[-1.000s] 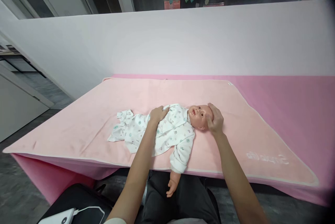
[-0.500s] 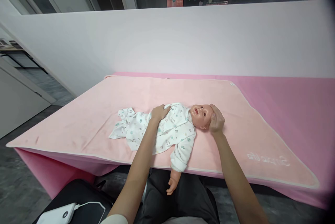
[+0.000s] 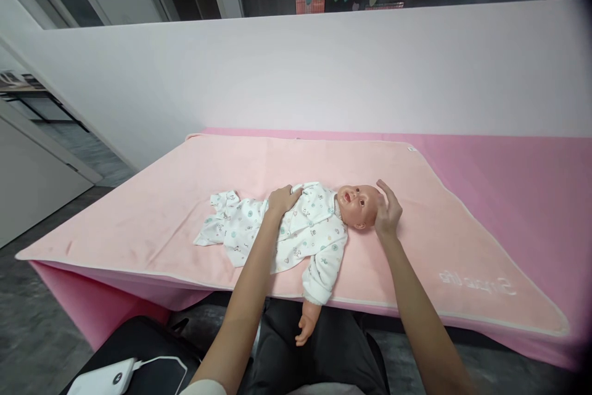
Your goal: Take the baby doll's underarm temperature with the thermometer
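On the counter [image 3: 509, 185], spread with a pale pink blanket [image 3: 185, 210], a baby doll [image 3: 319, 222] lies on its back near the front edge, head toward the person's right; one sleeved arm [image 3: 314, 284] hangs over the edge, its small hand dangling free. From the head view, the only view, the left hand [image 3: 281, 199] lies flat on the doll's chest, its grip spread loosely and clamped on nothing; the right hand [image 3: 387, 210] stands beside the crown of the doll's head [image 3: 358, 205], fingers apart and curved, touching or just off it, I cannot tell which. The doll's printed white suit [image 3: 245, 228] looks soft and loose, and its legs end looks flat and limp; so the cloth would probably slide and bunch if pulled. The head looks hard, smooth plastic, likely light but heavier than the body, and apt to loll. I judge the safest hold is one palm under the head and neck, the other under the torso, not by the sleeve or cloth. Down by the person's knees lies a dark bag [image 3: 139, 352] with a white device [image 3: 102, 376] on it.
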`<state>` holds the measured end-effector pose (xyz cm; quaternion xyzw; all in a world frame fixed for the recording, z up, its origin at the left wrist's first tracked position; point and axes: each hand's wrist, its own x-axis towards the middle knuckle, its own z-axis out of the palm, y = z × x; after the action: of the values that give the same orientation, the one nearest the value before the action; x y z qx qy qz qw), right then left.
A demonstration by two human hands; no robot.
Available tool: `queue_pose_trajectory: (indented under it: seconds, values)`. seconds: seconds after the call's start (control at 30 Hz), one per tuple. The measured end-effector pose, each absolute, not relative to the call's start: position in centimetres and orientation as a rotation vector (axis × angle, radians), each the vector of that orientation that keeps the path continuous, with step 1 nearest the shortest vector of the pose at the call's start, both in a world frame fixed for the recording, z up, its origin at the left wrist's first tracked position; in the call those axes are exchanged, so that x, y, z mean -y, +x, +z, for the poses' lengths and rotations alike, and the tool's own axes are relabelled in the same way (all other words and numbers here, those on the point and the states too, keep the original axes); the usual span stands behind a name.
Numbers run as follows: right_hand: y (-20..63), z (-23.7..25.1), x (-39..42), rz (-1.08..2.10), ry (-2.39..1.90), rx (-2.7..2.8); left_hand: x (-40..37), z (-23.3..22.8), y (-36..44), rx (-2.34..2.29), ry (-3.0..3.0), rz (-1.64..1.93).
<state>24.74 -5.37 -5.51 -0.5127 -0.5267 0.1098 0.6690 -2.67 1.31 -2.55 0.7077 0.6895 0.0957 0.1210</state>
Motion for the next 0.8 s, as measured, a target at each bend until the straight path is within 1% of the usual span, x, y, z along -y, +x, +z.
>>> queue_pose_trajectory:
  seconds: [0.17, 0.23, 0.53, 0.8]
  values:
    - [24.62, -5.69, 5.47, 0.025, -1.211, 1.388, -1.37, -2.65, -2.66, -2.018, 2.071, 0.282]
    - [24.67, -5.91, 5.37, -0.016, -1.209, 1.403, -1.42, -2.74, -2.68, -2.018, 2.073, 0.286]
    - [24.76, -6.27, 5.35, 0.025, -1.154, 1.386, -1.38, -2.76, -2.71, -2.011, 2.079, 0.294]
    - [24.00, -5.60, 5.54, 0.243, -1.130, 1.134, -1.15, -2.38, -2.65, -2.008, 2.064, 0.277]
